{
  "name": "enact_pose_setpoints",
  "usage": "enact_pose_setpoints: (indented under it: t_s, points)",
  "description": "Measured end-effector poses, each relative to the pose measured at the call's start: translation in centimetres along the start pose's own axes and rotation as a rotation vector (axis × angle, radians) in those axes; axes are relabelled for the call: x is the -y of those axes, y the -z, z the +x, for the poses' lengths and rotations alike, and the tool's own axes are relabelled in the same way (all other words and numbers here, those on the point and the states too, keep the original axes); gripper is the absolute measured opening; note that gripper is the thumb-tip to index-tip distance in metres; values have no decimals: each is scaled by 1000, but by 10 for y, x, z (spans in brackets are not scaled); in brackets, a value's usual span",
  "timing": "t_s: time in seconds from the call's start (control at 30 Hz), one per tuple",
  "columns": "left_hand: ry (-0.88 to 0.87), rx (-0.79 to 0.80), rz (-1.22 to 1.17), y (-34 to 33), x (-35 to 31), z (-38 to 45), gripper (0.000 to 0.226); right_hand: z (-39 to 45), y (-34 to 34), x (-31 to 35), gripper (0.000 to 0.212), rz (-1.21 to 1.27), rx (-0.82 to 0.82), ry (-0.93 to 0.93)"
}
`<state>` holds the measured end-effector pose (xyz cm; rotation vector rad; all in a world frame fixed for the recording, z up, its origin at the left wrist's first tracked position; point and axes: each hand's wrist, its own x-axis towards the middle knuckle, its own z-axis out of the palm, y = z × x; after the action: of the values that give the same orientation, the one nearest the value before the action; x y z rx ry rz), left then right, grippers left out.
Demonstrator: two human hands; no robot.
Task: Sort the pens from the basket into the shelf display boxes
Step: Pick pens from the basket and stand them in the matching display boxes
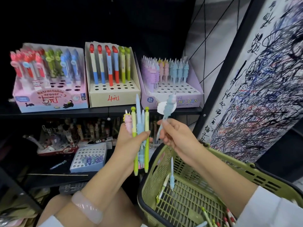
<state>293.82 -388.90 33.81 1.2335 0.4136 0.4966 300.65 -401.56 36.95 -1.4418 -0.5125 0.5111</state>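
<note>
My left hand (129,141) grips a bunch of pens (139,138): green ones, pale blue ones and a pink one, all held upright. My right hand (177,133) pinches a single blue unicorn pen (168,108) by its lower end, raised in front of the lilac unicorn display box (190,99). That box holds purple, pink and blue pens in its back rows. A cream display box (114,95) in the middle holds red, blue and green pens. A pink display box (49,100) on the left holds wrapped erasers. The green basket (193,194) at lower right contains several loose pens.
The boxes stand on a black shelf (65,112). The shelf below carries a white holed tray (88,158), more pen displays and a loose pen (58,164). A scribbled test-paper panel (262,95) rises on the right. A pink bangle (86,207) circles my left wrist.
</note>
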Motion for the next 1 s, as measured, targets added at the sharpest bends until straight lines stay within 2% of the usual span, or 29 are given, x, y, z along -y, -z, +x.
enact_pose_setpoints:
  t_s: [0.13, 0.37, 0.5, 0.63, 0.73, 0.83, 1.0]
  points:
    - [5, 22, 48, 1, 1, 0, 32, 10, -6, 3, 24, -118, -8, 22]
    - [41, 146, -60, -6, -8, 7, 31, 17, -5, 5, 27, -248, 17, 65]
    - [23, 204, -44, -17, -17, 16, 33, 23, 4, 18, 29, -249, -8, 102]
    - [-23, 236, -57, -39, -33, 34, 34, 36, 15, 37, 31, -274, -101, 157]
    - [-70, 190, -21, -53, -47, 50, 31, 57, 30, 61, 23, -328, -174, 224]
    - [-118, 137, 13, -58, -56, 64, 28, 89, 53, 89, 13, -442, -348, 339]
    - [-160, 99, 44, -55, -59, 78, 28, 149, 90, 103, 17, -598, -547, 401]
